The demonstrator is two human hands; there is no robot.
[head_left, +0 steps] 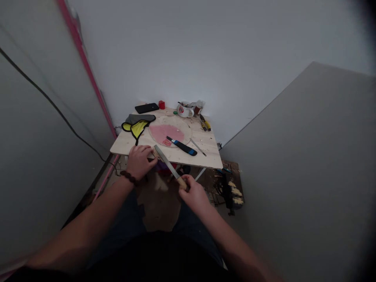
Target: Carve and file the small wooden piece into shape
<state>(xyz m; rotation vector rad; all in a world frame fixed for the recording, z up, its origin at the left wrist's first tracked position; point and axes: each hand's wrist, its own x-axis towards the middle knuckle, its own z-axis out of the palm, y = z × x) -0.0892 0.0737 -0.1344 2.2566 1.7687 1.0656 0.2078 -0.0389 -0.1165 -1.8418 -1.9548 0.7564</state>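
Note:
My right hand [192,192] is closed around the wooden handle of a flat file [167,161]. Its grey metal blade slants up and left across the front edge of a small wooden table [213,158]. At that edge, beside the blade's tip, my left hand [141,161] presses a small wooden piece [153,154], mostly hidden under the fingers. Just beyond the blade, a black and blue utility knife [184,147] rests partly on a round board [164,131] with a pink surface. A thin metal tool [198,147] lies to its right.
A grey and yellow cloth item [138,126] lies at the left. Along the back are a black phone [147,108], a red cap [161,104], a white mug [184,111] with tools and yellow-handled pliers [205,123]. Walls stand close; a cluttered low bench [235,188] is below right.

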